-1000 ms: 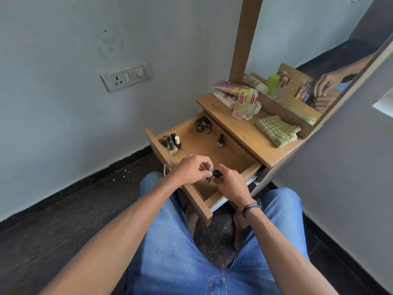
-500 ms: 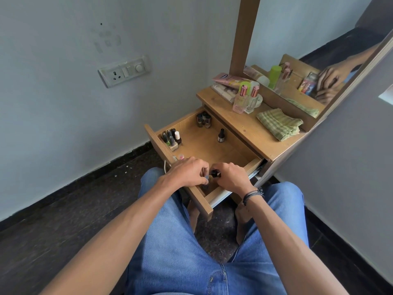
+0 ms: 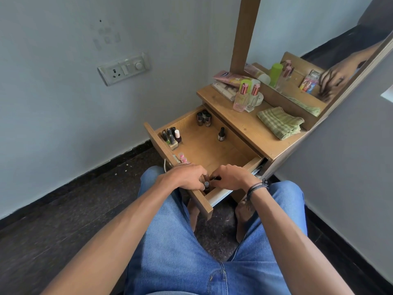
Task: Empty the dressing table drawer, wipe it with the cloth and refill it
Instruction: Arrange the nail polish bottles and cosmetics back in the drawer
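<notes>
The wooden drawer of the dressing table stands pulled out. Nail polish bottles stand in it: a group at the left front corner, a group at the back corner, one alone, and pink-capped ones by the front panel. My left hand and my right hand meet over the drawer's near corner. My left hand's fingers pinch a small grey-capped bottle. My right hand's fingers pinch a small dark bottle. A folded green cloth lies on the tabletop.
Perfume bottles, a pink tube and a box sit at the back of the tabletop under the mirror. A wall socket is at the left. My knees in jeans are just below the drawer; dark floor lies around.
Both hands have dropped lower into the drawer's near corner with the small bottles. The camera view shifted slightly.
</notes>
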Tool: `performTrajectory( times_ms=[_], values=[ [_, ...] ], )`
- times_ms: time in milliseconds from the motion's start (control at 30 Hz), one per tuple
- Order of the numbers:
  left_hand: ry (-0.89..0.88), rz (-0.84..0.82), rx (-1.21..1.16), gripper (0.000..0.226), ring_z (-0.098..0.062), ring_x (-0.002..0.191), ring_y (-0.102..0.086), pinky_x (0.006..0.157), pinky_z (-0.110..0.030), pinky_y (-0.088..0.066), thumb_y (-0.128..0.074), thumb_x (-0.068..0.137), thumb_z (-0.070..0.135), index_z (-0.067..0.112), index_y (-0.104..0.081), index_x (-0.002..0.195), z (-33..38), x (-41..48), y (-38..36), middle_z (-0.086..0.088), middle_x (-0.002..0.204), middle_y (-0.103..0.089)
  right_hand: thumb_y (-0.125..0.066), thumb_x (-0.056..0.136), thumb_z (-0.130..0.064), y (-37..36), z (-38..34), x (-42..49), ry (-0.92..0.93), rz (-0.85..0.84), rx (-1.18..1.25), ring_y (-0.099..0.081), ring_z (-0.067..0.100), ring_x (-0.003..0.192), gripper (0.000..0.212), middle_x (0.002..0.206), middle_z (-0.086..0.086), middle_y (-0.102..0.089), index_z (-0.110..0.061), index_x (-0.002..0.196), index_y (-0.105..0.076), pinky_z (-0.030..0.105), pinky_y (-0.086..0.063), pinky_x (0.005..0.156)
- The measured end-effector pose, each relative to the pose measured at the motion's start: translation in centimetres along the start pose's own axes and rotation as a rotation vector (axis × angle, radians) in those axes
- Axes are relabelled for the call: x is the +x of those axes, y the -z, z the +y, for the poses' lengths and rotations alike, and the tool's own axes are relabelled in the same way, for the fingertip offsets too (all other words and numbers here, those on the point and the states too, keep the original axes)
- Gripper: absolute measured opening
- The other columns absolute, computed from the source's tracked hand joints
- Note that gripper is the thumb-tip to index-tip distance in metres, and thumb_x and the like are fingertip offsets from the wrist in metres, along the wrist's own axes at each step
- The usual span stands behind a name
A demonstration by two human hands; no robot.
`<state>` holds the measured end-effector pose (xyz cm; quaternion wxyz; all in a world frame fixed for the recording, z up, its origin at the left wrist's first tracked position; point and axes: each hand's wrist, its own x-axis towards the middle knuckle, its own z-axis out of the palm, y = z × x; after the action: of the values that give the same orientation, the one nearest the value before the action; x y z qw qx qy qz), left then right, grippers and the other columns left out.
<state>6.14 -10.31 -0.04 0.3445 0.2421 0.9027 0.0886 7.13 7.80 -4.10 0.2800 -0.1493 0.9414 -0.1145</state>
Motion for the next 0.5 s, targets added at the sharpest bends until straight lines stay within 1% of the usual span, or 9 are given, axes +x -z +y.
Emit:
performTrajectory(
  times_ms=[33,67,100,167,233,267,333,400,500],
  values=[
    [-0.004,-0.017,0.016,0.037,-0.02,0.11,-0.066,0.091,-0.037,-0.052,-0.065,0.09,0.03,0.03,-0.064,0.127,0.1,0.0,0.1,0.005,0.121,-0.071,-0.053,0.1,-0.047,0.1,0.0,0.0,-0.003,-0.03,0.02,-0.063,0.019,0.086,0.035,0.108,-0.001,-0.072,-0.029,0.125,-0.069,0.032,-0.048,0.072],
    [-0.007,-0.026,0.034,0.036,-0.022,0.107,-0.066,0.086,-0.035,-0.051,-0.062,0.09,0.027,0.031,-0.066,0.126,0.2,0.0,0.1,0.003,0.118,-0.072,-0.052,0.1,-0.048,0.2,0.0,-0.1,-0.005,-0.056,0.04,-0.064,0.02,0.089,0.038,0.111,-0.001,-0.072,-0.027,0.127,-0.068,0.033,-0.051,0.075],
    [-0.01,-0.031,0.051,0.037,-0.022,0.101,-0.064,0.081,-0.033,-0.047,-0.059,0.091,0.023,0.031,-0.066,0.125,0.3,0.1,0.2,0.001,0.115,-0.072,-0.052,0.1,-0.049,0.4,0.0,-0.1,-0.006,-0.078,0.051,-0.064,0.02,0.092,0.04,0.114,0.0,-0.072,-0.026,0.129,-0.068,0.035,-0.053,0.08],
    [-0.009,-0.036,0.07,0.04,-0.021,0.093,-0.056,0.079,-0.033,-0.038,-0.053,0.091,0.018,0.033,-0.066,0.126,0.6,0.1,0.2,0.0,0.111,-0.07,-0.051,0.101,-0.051,0.7,-0.1,-0.3,-0.013,-0.114,0.052,-0.064,0.02,0.098,0.043,0.119,-0.001,-0.071,-0.024,0.131,-0.067,0.038,-0.053,0.088],
    [-0.007,-0.036,0.08,0.041,-0.021,0.092,-0.053,0.084,-0.034,-0.036,-0.05,0.091,0.016,0.035,-0.069,0.123,0.6,0.1,0.0,0.0,0.105,-0.07,-0.048,0.101,-0.053,1.0,-0.1,-0.5,-0.019,-0.15,0.045,-0.065,0.021,0.098,0.045,0.115,-0.001,-0.072,-0.023,0.126,-0.07,0.041,-0.054,0.091],
    [-0.006,-0.035,0.083,0.04,-0.022,0.093,-0.054,0.089,-0.036,-0.036,-0.05,0.091,0.015,0.034,-0.07,0.12,0.5,0.3,-0.1,0.001,0.1,-0.069,-0.047,0.101,-0.054,1.0,0.0,-0.6,-0.022,-0.161,0.037,-0.066,0.022,0.096,0.045,0.111,-0.001,-0.073,-0.023,0.121,-0.072,0.044,-0.054,0.091],
    [-0.008,-0.032,0.096,0.039,-0.022,0.096,-0.056,0.101,-0.038,-0.03,-0.048,0.092,0.014,0.031,-0.071,0.118,0.3,0.6,-0.4,0.002,0.095,-0.069,-0.044,0.1,-0.056,1.0,0.1,-0.7,-0.025,-0.175,0.03,-0.067,0.024,0.096,0.047,0.107,0.0,-0.074,-0.022,0.114,-0.073,0.048,-0.054,0.092],
    [-0.007,-0.034,0.109,0.042,-0.022,0.102,-0.055,0.101,-0.036,-0.027,-0.046,0.094,0.014,0.033,-0.07,0.123,0.3,0.8,-0.5,0.001,0.1,-0.069,-0.041,0.1,-0.053,1.0,0.3,-0.7,-0.031,-0.193,0.043,-0.067,0.025,0.103,0.046,0.113,0.0,-0.073,-0.022,0.116,-0.072,0.05,-0.052,0.096],
    [0.011,-0.057,0.108,0.046,-0.026,0.122,-0.051,0.105,-0.037,-0.028,-0.044,0.095,0.017,0.039,-0.065,0.13,-0.1,1.3,-0.8,-0.004,0.122,-0.069,-0.04,0.104,-0.041,1.2,0.1,-0.8,-0.024,-0.222,0.056,-0.063,0.024,0.11,0.041,0.119,0.0,-0.071,-0.019,0.122,-0.069,0.046,-0.049,0.101]
  ],
)
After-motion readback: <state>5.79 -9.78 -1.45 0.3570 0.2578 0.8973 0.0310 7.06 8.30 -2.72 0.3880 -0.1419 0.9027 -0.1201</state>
